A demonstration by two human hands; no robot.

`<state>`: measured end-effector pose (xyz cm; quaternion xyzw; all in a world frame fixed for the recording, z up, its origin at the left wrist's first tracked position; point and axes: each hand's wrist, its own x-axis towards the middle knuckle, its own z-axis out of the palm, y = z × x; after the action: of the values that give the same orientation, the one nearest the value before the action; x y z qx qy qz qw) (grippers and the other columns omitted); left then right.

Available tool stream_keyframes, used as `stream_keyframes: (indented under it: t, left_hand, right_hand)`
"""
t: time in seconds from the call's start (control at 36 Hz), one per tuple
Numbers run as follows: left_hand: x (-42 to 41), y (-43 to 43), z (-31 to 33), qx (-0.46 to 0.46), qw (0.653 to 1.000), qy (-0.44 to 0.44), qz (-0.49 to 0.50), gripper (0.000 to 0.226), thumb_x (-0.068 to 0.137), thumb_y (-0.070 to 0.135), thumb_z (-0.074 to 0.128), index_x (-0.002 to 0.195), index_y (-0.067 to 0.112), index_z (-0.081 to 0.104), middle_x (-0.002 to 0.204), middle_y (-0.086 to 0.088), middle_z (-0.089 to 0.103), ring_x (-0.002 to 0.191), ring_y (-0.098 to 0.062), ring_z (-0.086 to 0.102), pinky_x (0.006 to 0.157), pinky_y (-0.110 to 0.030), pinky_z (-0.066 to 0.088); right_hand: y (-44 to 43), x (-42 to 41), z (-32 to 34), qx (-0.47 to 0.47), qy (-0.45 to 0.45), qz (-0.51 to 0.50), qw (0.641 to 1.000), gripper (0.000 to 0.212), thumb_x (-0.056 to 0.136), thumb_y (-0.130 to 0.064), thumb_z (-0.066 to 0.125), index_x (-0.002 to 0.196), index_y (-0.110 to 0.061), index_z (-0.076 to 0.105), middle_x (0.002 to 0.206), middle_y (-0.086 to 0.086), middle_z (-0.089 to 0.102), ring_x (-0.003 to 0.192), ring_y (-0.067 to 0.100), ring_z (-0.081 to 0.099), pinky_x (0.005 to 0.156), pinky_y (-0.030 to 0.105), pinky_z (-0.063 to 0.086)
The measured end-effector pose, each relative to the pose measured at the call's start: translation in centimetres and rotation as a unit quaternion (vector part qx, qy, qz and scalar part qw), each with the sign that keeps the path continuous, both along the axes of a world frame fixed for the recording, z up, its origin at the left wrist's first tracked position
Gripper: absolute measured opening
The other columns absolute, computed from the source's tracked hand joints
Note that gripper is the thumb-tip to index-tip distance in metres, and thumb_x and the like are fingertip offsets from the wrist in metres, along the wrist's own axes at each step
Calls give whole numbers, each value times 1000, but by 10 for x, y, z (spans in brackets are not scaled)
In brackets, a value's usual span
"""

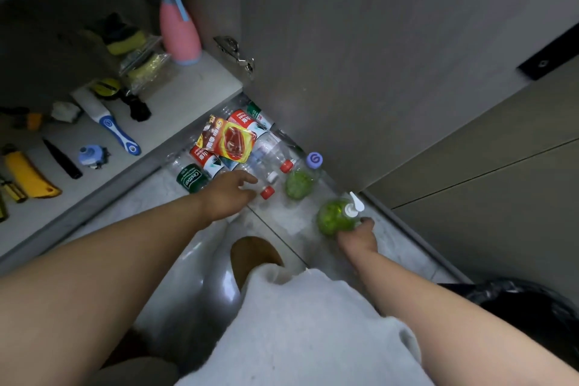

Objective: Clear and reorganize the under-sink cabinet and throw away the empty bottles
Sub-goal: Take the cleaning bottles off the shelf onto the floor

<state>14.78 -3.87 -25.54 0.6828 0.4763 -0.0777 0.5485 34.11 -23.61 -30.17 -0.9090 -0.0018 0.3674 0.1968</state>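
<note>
- Two bare hands of yours reach down to the pale tiled floor (pixel 282 226) in front of the open under-sink cabinet.
- Your right hand (pixel 357 238) grips the round green pump bottle with the white dispenser head (pixel 333 218). The fingers are curled round its near side and the thumb is up beside the pump. The bottle sits at the floor's right edge, near the foot of the open grey cabinet door (pixel 360 72).
- Your left hand (pixel 230 194) is loosely spread, fingers stretched toward the heap of clear plastic water bottles with red caps (pixel 266 147). It holds nothing. The fingertips are blurred, so they may or may not be touching the nearest bottle.
- That heap lies on the floor against the cabinet's front edge. A red-and-yellow foil sachet (pixel 227 142) rests on top, and a green-labelled clear bottle (pixel 191 178) is at the heap's left end.
- A second round green bottle with a purple cap (pixel 299 185) sits just right of the heap, between it and the pump bottle.
- On the white cabinet base board (pixel 194 88), a tall pink spray bottle (pixel 180 31) stands upright at the right front corner, with bagged yellow sponges (pixel 141 56) just left of it.
- Further left along the board's front edge lie a white brush with a blue handle (pixel 106 122), a black knife (pixel 62 160) and a yellow utility knife (pixel 29 175).
- A black bin bag (pixel 526 301) sits at your right, well apart from the bottles.
</note>
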Motion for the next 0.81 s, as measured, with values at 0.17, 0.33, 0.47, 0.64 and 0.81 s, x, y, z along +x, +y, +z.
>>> stream_keyframes:
  t: [0.17, 0.33, 0.47, 0.64, 0.81]
  left_hand:
    - [-13, -2, 4, 20, 1000, 14, 4, 33, 98, 29, 64, 131, 28, 60, 142, -3, 52, 128, -23, 51, 103, -38, 47]
    - [-25, 4, 7, 31, 999, 15, 4, 32, 100, 24, 59, 132, 24, 59, 141, -5, 53, 114, -17, 52, 86, -27, 43]
    - [-32, 16, 17, 68, 997, 12, -24, 33, 101, 21, 58, 133, 21, 60, 139, -3, 56, 115, -15, 54, 85, -22, 45]
    - [-55, 44, 39, 123, 992, -14, -17, 24, 98, 25, 62, 122, 23, 65, 129, 1, 53, 115, -19, 56, 87, -32, 55]
    - [-86, 95, 57, 200, 980, 9, -1, 19, 94, 19, 64, 112, 15, 70, 120, -8, 66, 106, -23, 65, 95, -36, 53]
  right_hand:
    - [7, 2, -5, 32, 25, 31, 999, 67, 88, -31, 65, 142, -17, 30, 125, 10, 60, 104, 31, 63, 87, 35, 50]
    - [26, -15, -5, 30, 48, -26, 998, 63, 85, -23, 64, 137, -2, 36, 129, 21, 58, 114, 40, 62, 94, 50, 54]
    - [38, -39, 17, 30, 215, 80, 973, 18, 90, -14, 58, 105, -5, 59, 91, 15, 63, 70, 28, 67, 50, 23, 50]
    - [100, -58, 57, 136, 255, 262, 921, 20, 93, -15, 61, 112, -10, 62, 104, 14, 73, 88, 28, 73, 79, 36, 57]
    - [182, -73, 95, 171, 176, 383, 891, 17, 93, -14, 60, 110, -13, 60, 100, 15, 71, 88, 26, 74, 75, 37, 54]
